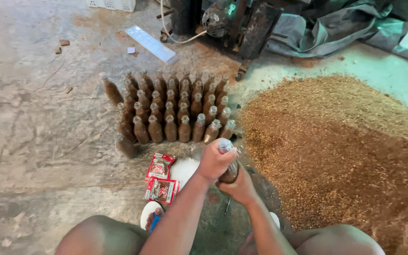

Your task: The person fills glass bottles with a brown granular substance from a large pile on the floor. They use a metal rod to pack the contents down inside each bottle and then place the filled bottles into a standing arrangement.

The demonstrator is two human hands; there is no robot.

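Left hand (215, 160): wrapped tight around the top of a bottle (229, 172).
Right hand (239, 186): closed around the bottom of the same bottle.
Bottle: full of brown stuff, held up over the floor (34, 141), near the knees.
Other bottles (171, 106): stood in rows just past the hands.
Packets (160, 178): two red ones, flat on the floor.
Brown pile (345, 146): spread wide beside the hands.

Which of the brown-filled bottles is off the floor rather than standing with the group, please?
The bottle gripped between both hands, just in front of the rows.
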